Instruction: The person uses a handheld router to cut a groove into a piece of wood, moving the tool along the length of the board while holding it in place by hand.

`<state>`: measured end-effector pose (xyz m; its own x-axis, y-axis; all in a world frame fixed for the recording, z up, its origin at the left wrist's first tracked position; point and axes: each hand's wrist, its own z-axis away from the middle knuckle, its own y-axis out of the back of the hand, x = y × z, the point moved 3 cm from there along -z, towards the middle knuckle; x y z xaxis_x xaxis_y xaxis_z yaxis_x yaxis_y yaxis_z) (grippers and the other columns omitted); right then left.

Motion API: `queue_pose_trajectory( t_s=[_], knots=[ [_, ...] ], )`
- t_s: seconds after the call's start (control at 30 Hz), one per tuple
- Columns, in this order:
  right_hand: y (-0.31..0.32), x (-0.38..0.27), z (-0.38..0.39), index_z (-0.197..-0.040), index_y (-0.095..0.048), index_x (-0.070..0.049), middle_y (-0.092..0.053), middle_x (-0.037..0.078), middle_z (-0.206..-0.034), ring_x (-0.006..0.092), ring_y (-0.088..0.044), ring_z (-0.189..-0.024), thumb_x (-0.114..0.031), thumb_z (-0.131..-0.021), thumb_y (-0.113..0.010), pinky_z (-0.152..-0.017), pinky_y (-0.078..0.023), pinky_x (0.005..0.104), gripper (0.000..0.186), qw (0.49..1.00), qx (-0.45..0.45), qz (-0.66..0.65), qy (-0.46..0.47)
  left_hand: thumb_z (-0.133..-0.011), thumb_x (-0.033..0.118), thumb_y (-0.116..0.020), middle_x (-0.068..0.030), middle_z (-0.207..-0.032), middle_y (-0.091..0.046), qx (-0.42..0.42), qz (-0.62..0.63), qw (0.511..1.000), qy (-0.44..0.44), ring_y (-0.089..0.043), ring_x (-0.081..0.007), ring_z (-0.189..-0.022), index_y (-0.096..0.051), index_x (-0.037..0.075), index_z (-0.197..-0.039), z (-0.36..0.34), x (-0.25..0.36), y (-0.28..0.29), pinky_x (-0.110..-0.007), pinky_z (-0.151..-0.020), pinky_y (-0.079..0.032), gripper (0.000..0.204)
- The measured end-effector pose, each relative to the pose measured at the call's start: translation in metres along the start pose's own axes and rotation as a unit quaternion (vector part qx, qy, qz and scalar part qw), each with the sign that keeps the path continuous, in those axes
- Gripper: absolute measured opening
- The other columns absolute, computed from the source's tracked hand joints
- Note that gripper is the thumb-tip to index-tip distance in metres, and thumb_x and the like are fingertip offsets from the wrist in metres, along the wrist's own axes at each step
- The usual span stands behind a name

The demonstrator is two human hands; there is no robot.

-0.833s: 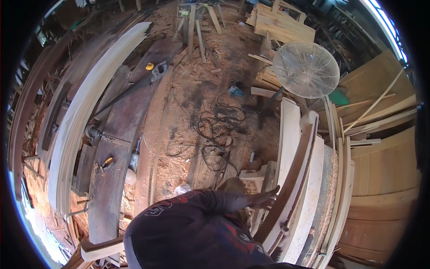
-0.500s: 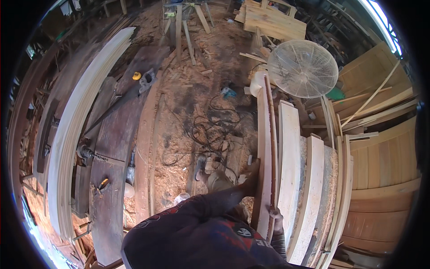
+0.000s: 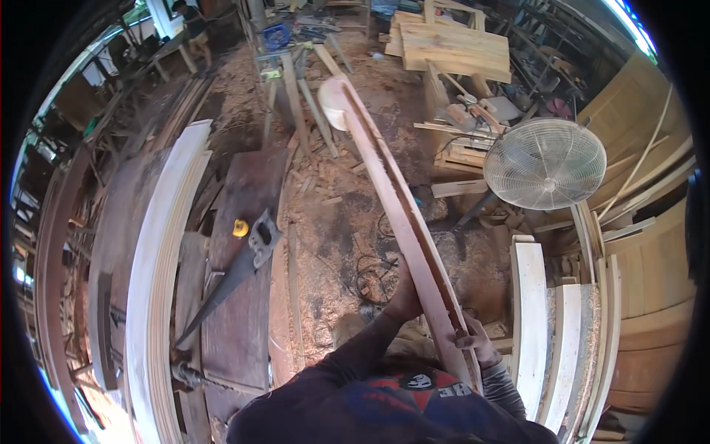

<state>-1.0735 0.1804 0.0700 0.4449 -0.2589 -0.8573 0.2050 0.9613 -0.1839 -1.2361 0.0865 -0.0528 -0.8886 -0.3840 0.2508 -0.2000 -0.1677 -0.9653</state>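
A long pale wooden beam (image 3: 389, 203) with a groove along its length and a rounded far end runs diagonally away from my body over the floor. My left hand (image 3: 405, 300) grips its left side about midway down the picture. My right hand (image 3: 478, 342) is wrapped round the nearer part at its right edge. Just right of the beam stand pale boards (image 3: 528, 311), laid lengthwise.
Left: a stack of pale mouldings (image 3: 154, 281), a handsaw (image 3: 226, 283), a yellow tape measure (image 3: 240, 229) and a dark plank (image 3: 248, 185). Right: a large fan (image 3: 545, 163) and wooden panels (image 3: 640, 325). Shavings and cables cover the floor (image 3: 333, 237). A person (image 3: 194, 37) stands far back left.
The beam has swung leftward off the right-hand boards, its far end now higher in view, with both my hands on it. The view has tilted, bringing more of the workshop's back into sight.
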Motion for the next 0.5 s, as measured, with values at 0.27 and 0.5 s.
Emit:
queue_pose_trajectory(
  t_s=[0.27, 0.5],
  knots=[
    [-0.022, -0.056, -0.131, -0.156, -0.039, 0.003, -0.058, 0.011, -0.131, 0.0250, -0.057, -0.120, -0.051, -0.067, -0.081, -0.100, -0.050, 0.0349, 0.112, 0.998, -0.022, 0.059, -0.018, -0.091, 0.089, -0.028, -0.0139, -0.109, -0.067, -0.110, 0.094, 0.980, -0.138, -0.066, -0.0309, -0.099, -0.058, 0.009, -0.127, -0.076, 0.237, -0.002, -0.048, -0.090, -0.057, 0.093],
    [-0.035, -0.099, -0.268, -0.146, -0.050, 0.007, -0.059, 0.018, -0.138, 0.0266, -0.055, -0.128, -0.073, -0.078, -0.072, -0.110, -0.041, 0.0377, 0.108, 0.997, 0.025, 0.057, 0.036, -0.096, 0.074, -0.044, -0.0121, -0.097, -0.065, -0.067, 0.036, 0.980, -0.184, -0.064, -0.0306, -0.086, -0.061, 0.007, -0.116, -0.132, 0.427, -0.039, -0.046, -0.080, -0.054, 0.072]
  ],
)
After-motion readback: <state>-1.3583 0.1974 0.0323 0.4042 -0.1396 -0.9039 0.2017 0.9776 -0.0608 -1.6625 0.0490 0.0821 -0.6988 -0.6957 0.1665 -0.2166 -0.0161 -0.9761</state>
